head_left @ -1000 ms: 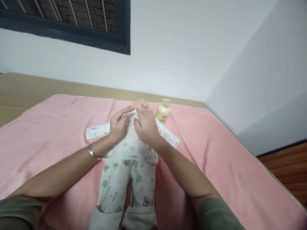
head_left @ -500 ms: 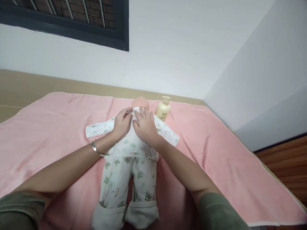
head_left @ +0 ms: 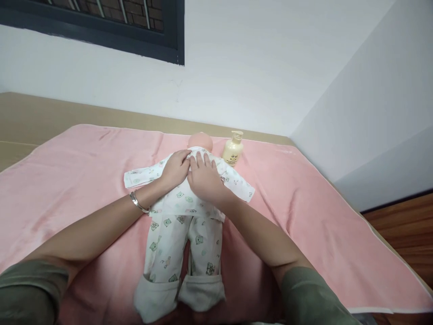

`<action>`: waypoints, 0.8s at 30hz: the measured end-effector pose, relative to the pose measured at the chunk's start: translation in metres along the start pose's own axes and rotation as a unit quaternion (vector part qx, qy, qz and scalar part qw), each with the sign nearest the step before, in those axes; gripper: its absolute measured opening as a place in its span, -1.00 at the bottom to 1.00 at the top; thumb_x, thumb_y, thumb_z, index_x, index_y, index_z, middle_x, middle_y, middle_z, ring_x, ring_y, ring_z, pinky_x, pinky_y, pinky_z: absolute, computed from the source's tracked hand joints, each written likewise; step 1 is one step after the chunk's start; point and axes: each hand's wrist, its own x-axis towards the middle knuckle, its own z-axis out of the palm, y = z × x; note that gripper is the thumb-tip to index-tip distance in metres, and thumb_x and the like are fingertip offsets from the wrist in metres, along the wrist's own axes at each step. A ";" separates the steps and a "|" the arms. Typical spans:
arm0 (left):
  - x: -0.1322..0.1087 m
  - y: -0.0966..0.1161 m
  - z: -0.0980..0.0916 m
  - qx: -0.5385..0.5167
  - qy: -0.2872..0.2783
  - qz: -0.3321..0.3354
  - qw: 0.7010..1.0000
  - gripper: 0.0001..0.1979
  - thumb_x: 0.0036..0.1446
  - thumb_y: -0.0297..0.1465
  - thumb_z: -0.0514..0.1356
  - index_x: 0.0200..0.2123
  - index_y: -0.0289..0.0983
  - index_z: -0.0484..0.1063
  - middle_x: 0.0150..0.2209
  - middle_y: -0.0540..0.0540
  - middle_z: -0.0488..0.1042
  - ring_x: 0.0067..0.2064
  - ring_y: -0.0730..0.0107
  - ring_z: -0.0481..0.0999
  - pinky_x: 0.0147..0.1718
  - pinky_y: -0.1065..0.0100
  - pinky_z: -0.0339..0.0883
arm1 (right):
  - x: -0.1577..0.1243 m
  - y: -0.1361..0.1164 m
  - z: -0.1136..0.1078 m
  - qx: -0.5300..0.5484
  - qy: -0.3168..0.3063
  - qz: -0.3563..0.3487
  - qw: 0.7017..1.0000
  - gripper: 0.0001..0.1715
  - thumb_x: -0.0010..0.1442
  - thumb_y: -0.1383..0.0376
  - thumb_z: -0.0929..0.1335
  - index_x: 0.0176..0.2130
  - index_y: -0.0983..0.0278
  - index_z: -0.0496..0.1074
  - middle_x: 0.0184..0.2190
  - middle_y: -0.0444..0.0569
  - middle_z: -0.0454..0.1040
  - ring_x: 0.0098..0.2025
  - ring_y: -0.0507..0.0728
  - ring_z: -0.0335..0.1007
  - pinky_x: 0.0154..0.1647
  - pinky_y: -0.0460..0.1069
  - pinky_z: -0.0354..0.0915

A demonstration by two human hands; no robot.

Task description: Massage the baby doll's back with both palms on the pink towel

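Observation:
A baby doll (head_left: 200, 141) lies on a pink blanket (head_left: 67, 180), dressed in a white printed top (head_left: 237, 180) and matching trousers (head_left: 169, 243). Both my hands rest on its upper body, just below the head. My left hand (head_left: 175, 169), with a silver bracelet on the wrist, lies flat with its fingers stretched toward the collar. My right hand (head_left: 203, 177) lies beside it, fingers spread on the cloth. The two hands touch each other at the fingertips. The doll's sleeves stick out to both sides.
A cream pump bottle (head_left: 232, 150) stands just right of the doll's head. Tan cardboard (head_left: 50, 113) lies under the blanket along the white wall. A dark-framed window (head_left: 101, 27) is at the upper left. Wooden floor (head_left: 402, 234) shows at the right.
Both hands have slid a little toward the doll's collar and flattened on the top. The view has shifted slightly, showing more of the trouser legs.

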 end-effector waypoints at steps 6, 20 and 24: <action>0.028 0.016 -0.009 0.041 -0.002 0.008 0.999 -0.44 0.27 -0.30 -0.05 0.20 -0.40 0.48 0.24 -0.32 0.50 0.30 -0.03 0.44 0.39 -0.05 0.23 | -0.031 0.009 -0.081 0.041 -0.202 -0.124 0.971 -0.27 0.42 0.06 0.23 0.47 0.14 0.12 0.42 0.04 0.27 0.46 0.41 0.19 0.37 0.34 0.30; 0.113 0.142 0.027 -0.615 -0.089 -0.307 0.721 -0.28 0.37 -0.05 -0.08 0.43 -0.36 0.14 0.45 -0.39 0.16 0.52 0.12 0.12 0.39 0.24 0.23 | 0.041 0.116 -0.073 0.129 0.254 0.022 0.958 -0.25 0.34 0.24 0.20 0.45 0.31 0.10 0.55 0.11 -0.09 0.61 0.28 -0.27 0.61 0.38 -0.20; 0.113 0.147 0.032 -0.662 -0.092 -0.332 0.665 -0.28 0.36 -0.07 -0.05 0.46 -0.31 0.08 0.42 -0.39 0.21 0.46 0.08 0.27 0.31 0.19 0.36 | 0.052 0.124 -0.054 0.065 0.257 0.020 0.964 -0.31 0.37 0.24 0.16 0.39 0.41 0.18 0.51 0.19 0.05 0.59 0.30 -0.20 0.61 0.38 -0.25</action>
